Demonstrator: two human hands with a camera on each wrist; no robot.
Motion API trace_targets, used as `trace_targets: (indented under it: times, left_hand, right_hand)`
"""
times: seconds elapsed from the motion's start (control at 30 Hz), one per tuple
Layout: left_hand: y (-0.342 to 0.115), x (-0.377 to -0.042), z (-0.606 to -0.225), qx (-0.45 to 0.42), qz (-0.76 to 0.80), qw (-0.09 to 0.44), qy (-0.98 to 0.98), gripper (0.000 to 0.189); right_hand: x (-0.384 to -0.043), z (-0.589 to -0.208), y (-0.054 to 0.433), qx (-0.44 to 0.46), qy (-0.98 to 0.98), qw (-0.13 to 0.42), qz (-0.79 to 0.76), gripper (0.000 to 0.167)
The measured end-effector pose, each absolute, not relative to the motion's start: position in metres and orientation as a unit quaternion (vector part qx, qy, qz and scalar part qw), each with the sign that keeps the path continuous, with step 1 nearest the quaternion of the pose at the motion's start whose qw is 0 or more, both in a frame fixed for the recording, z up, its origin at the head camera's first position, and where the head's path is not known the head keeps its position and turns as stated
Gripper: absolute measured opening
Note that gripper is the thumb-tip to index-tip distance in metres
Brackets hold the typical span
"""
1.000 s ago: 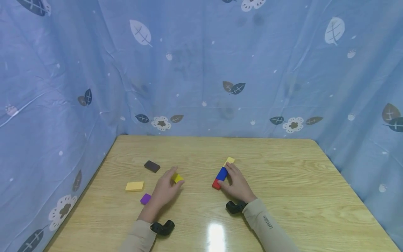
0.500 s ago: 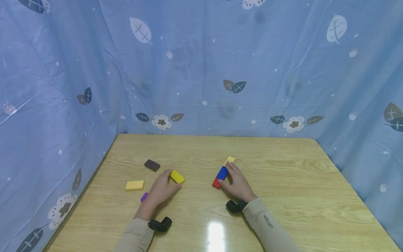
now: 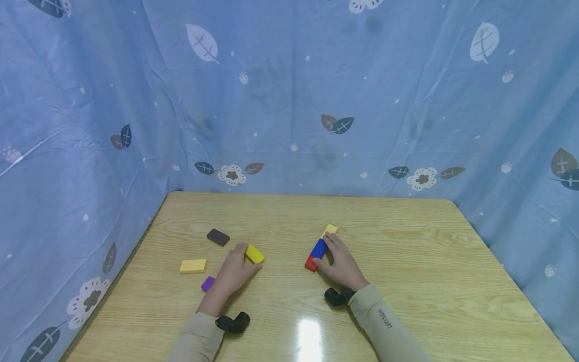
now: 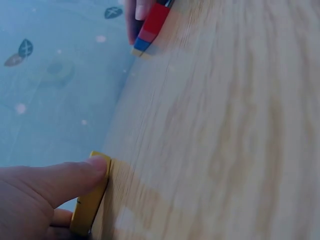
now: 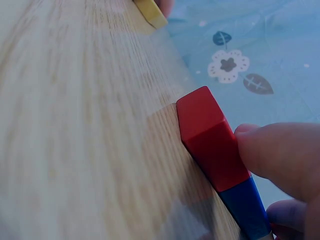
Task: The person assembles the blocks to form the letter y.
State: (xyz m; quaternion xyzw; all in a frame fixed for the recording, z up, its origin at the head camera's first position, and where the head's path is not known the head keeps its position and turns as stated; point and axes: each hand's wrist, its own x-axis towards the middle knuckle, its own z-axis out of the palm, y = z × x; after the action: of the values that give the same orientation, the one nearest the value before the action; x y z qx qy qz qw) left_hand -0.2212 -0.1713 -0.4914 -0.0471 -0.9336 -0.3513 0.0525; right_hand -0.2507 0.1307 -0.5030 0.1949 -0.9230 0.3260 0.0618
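Note:
In the head view my left hand [image 3: 235,270] spans a bright yellow block [image 3: 255,254], thumb at its near end and fingers at its far end. The left wrist view shows that thumb pressed against the yellow block [image 4: 90,202]. To the right, a red block [image 3: 310,264], a blue block [image 3: 318,248] and a pale yellow block [image 3: 331,229] lie end to end in a slanted row. My right hand [image 3: 340,264] holds this row from the side. Its thumb touches the red block [image 5: 212,140] in the right wrist view; the fingertips reach where blue meets pale yellow.
Left of my left hand lie a dark brown block [image 3: 218,237], a pale orange-yellow block [image 3: 193,266] and a small purple block [image 3: 208,283], partly behind the wrist. All are on a wooden table [image 3: 407,261]. A blue patterned curtain [image 3: 289,100] hangs behind and at the sides.
My left hand has drawn slightly back, showing more of the yellow block, which now lies with its long face visible between thumb and fingers. The right hand and its row stay put.

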Motion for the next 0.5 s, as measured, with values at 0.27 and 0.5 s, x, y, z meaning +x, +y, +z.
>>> trace_targets:
  times: [0.27,0.5]
  left_hand:
    - [-0.1684,-0.2196,-0.4894,-0.04,-0.363,0.055,-0.929,0.068]
    - [-0.1667,-0.2183,-0.4865,-0.037,-0.38,0.068,-0.922,0.075]
  right_hand:
    - [-0.2501,-0.5017,0.1306,0.194,-0.924,0.058,0.325,0.076]
    - [-0.2501,-0.5012,0.1296,0.194,-0.923,0.057,0.328,0.076]
